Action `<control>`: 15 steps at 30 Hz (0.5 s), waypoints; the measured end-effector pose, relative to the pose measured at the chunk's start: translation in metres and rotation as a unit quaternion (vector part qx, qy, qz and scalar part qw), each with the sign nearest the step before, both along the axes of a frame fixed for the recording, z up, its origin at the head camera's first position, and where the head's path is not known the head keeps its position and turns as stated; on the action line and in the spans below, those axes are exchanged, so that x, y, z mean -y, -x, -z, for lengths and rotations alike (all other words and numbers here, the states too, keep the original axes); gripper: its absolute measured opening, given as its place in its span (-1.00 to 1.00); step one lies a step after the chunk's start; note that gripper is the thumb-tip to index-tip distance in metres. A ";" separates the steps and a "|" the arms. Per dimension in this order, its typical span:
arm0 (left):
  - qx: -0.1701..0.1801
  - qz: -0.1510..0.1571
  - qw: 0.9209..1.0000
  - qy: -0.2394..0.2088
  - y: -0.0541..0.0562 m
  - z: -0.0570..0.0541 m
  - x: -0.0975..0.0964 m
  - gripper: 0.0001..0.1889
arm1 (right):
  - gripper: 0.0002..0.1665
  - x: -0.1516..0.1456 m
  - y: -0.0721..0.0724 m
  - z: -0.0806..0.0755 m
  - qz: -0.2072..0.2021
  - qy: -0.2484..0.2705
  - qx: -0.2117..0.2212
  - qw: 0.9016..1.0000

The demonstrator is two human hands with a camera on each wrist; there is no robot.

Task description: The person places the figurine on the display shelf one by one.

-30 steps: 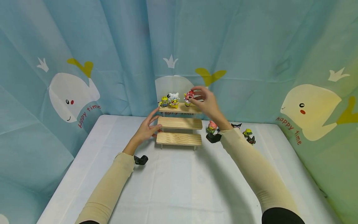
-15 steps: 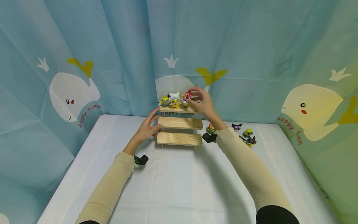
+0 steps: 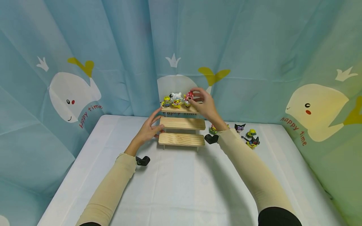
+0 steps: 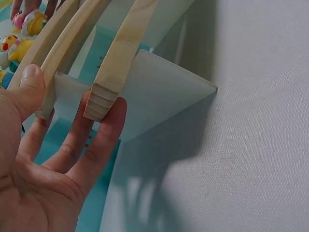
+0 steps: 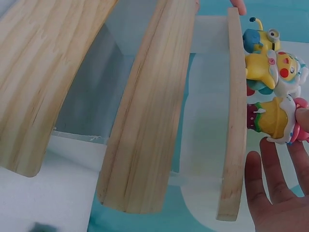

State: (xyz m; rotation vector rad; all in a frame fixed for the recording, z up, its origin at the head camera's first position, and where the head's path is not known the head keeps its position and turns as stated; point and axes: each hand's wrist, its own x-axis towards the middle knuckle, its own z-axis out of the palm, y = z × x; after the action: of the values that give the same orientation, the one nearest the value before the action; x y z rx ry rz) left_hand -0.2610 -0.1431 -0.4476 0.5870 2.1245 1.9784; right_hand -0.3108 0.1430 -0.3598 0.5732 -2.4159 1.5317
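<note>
Maroon base, right-wrist view only: figurine in right hand, shelves in left hand.

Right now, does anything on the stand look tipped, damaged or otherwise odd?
Nothing stands out. The wooden stand looks level, and the blue-and-yellow figure, white-hooded figure and pink-topped figure held by the right hand all appear upright; no damage shows.

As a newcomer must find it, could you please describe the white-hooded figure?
Find the wooden stand on the table, then its top shelf. The figure stands there between the goggled minion and the pink toy; of these three, only it wears a white hood.
</note>
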 end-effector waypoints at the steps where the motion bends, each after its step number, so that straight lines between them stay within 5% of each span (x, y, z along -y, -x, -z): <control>1: -0.001 0.000 1.000 0.001 0.000 0.000 0.000 -0.17 | -0.47 0.001 -0.002 -0.002 -0.002 0.000 -0.001 1.000; 7: -0.004 0.002 1.000 0.002 0.008 0.010 0.002 -0.16 | -0.49 0.007 -0.020 -0.020 0.002 -0.008 0.014 1.000; 15: -0.014 -0.009 1.000 0.011 0.016 0.023 0.002 -0.15 | -0.51 0.008 -0.023 -0.024 -0.006 -0.012 0.009 1.000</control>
State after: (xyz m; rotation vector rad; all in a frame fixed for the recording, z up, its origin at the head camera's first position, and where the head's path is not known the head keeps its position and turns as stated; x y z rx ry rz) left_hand -0.2766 -0.1451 -0.4709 0.5982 2.1713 1.9654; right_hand -0.2881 0.1351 -0.3361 0.5813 -2.4514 1.5214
